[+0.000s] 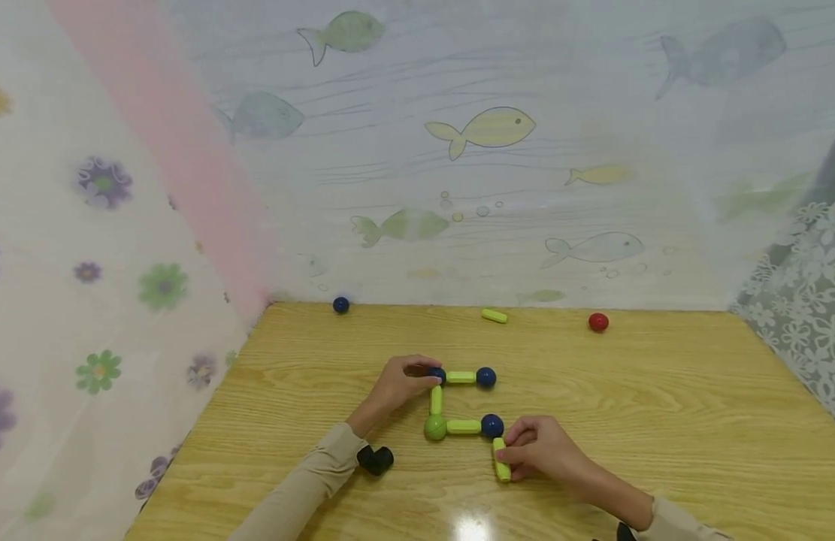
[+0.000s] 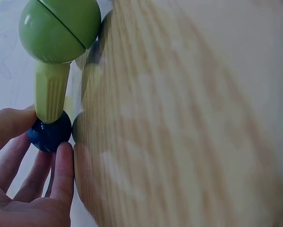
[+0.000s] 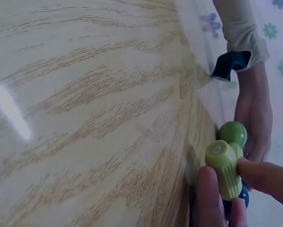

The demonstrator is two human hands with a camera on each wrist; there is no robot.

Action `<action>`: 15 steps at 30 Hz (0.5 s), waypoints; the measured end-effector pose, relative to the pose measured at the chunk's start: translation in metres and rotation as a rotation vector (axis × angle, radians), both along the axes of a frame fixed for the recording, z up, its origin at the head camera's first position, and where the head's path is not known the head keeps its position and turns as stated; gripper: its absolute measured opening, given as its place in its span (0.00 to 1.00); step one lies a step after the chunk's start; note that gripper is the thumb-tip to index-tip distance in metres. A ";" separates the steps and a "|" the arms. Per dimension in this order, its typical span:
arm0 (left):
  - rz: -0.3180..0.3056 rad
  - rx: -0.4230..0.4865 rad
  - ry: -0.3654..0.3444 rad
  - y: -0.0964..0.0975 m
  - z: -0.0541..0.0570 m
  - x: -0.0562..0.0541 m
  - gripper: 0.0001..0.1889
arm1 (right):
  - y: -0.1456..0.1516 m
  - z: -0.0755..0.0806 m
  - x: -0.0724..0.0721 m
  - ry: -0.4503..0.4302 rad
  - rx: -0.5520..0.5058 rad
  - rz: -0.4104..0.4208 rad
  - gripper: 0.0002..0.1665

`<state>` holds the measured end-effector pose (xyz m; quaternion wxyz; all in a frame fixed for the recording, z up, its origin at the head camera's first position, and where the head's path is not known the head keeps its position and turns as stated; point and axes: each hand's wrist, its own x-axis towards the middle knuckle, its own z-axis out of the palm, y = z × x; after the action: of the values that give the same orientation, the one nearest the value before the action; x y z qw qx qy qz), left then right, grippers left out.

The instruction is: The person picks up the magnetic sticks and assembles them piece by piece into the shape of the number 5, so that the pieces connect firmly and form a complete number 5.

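Observation:
Several yellow-green magnetic rods and balls form an angular chain on the table. My left hand pinches the chain's upper-left blue ball between thumb and fingers. From that ball one rod runs right to another blue ball, and a second rod leads down to a green ball. A third rod joins the green ball to the lower-right blue ball. My right hand pinches a ribbed rod, its far end at that lower-right ball and its near end bare.
Along the table's back edge lie a loose blue ball, a yellow-green rod and a red ball. Behind the wooden table hangs a fish-printed cloth. A black wrist camera sits at the left cuff.

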<state>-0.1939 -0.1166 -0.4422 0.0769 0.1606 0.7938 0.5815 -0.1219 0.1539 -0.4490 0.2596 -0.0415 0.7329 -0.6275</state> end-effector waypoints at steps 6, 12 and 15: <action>0.002 -0.003 0.012 0.001 0.002 0.000 0.16 | -0.004 0.001 0.000 0.022 0.016 0.000 0.16; 0.005 0.000 0.004 0.001 0.002 0.000 0.16 | -0.005 0.002 0.000 0.045 0.018 0.001 0.16; 0.010 -0.001 0.001 0.001 0.002 0.001 0.16 | -0.006 0.003 0.001 0.049 0.024 -0.001 0.16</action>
<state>-0.1932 -0.1152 -0.4400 0.0740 0.1569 0.7948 0.5815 -0.1210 0.1482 -0.4456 0.2417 -0.0536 0.7466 -0.6175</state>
